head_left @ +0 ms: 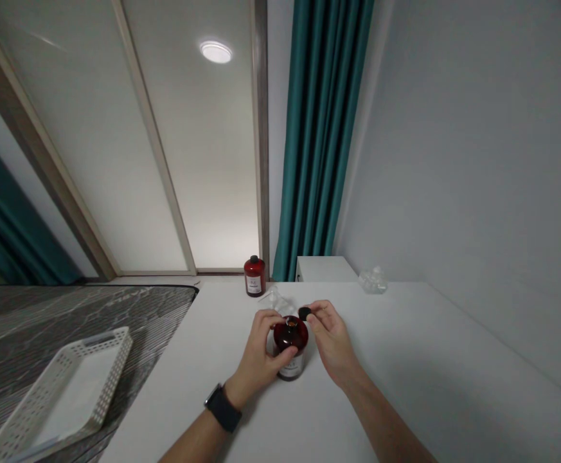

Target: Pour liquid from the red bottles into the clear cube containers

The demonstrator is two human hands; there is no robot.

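Observation:
A dark red bottle [290,350] with a pale label stands on the white table [405,360] in front of me. My left hand [261,350], a black watch on its wrist, is wrapped round the bottle's left side. Its neck is uncapped. My right hand [331,337] pinches a small black cap [304,313] just above and to the right of the neck. A clear plastic piece [275,299] lies right behind the bottle; what it is stays unclear.
A second red bottle [254,276] with a black cap stands at the table's far edge. A clear glass item [373,281] sits far right by the wall. A white slatted basket [58,399] lies on a dark marbled surface to the left. Teal curtains hang behind.

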